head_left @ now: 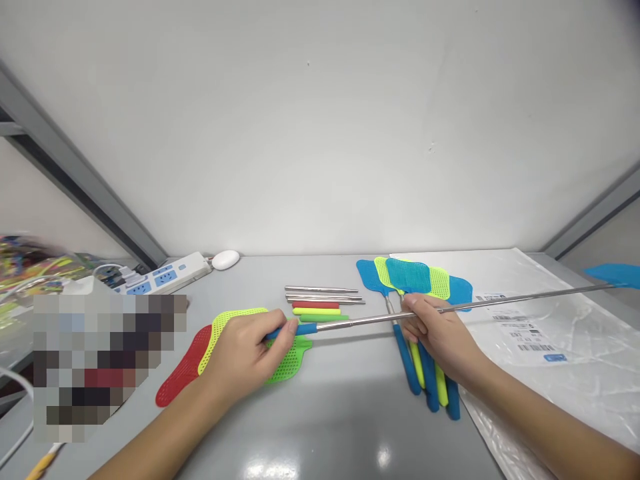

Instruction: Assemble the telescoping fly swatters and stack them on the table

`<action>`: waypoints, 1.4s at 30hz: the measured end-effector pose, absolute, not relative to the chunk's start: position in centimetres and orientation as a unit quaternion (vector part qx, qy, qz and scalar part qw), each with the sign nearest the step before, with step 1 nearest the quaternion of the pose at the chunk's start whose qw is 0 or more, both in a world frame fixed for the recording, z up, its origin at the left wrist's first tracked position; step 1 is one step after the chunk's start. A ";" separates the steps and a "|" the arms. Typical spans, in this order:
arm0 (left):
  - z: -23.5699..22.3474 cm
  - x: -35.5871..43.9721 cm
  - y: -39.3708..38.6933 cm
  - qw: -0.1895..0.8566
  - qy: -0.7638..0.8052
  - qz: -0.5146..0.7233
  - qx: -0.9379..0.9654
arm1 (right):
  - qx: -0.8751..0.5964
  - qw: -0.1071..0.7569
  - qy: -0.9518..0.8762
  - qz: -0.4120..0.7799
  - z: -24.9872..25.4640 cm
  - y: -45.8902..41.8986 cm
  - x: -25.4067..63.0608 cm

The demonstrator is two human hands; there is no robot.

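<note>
Blue marks both ends of the swatter [485, 304], which spans the view above the counter [350, 413], its steel rod drawn out long and slanting up toward the right edge. The left hand [253, 347] has its fingers curled round the handle, thumb pressed along it. The right hand [440, 337] pinches the rod partway along between thumb and fingers; how firmly is hard to tell, since the fingertips are partly hidden. The head stands well apart from both hands, cut off by the picture's edge.

The step in hand looks to be working the rod's length, with one hand anchoring and the other guiding. The next move calls for a steady left grip and a straight pull or push along the rod, since a sideways load could bend the thin sections.

Beneath the right hand, blue and yellow swatters [407, 275] lie fanned, handles toward the person, beside a plastic bag [595, 353]. Between the hands, farther back, lie loose rods [321, 289] and short handles [317, 311]. Red, yellow and green heads [183, 373] overlap around the left hand.
</note>
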State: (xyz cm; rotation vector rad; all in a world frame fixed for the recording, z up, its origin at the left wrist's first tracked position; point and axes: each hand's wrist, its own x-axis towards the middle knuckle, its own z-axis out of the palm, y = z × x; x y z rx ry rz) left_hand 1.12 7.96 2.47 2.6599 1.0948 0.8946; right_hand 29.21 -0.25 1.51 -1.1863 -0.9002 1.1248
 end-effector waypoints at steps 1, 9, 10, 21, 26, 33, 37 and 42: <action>2.6 0.9 8.1 0.064 0.373 0.293 0.878 | -0.514 0.594 -0.388 0.482 1.5 -0.3 29.2; 3.5 -0.7 9.7 0.030 0.412 0.301 0.860 | -0.517 0.633 -0.333 0.471 1.4 -0.2 30.1; 3.6 -1.0 10.0 0.023 0.415 0.304 0.857 | -0.519 0.633 -0.326 0.473 1.5 -0.2 30.3; 4.8 -4.6 13.1 -0.036 0.510 0.335 0.792 | -0.502 0.679 -0.299 0.444 2.3 0.7 32.4; 5.2 -5.8 13.8 -0.056 0.553 0.344 0.757 | -0.499 0.698 -0.295 0.420 2.5 0.9 32.9; 4.7 -5.7 14.4 -0.034 0.570 0.355 0.740 | -0.517 0.680 -0.322 0.407 2.8 1.1 33.0; 4.4 -4.9 13.9 -0.017 0.555 0.341 0.759 | -0.518 0.675 -0.334 0.405 2.7 1.0 32.9; 4.1 -4.1 13.3 -0.001 0.541 0.350 0.765 | -0.508 0.680 -0.340 0.404 2.7 1.1 33.2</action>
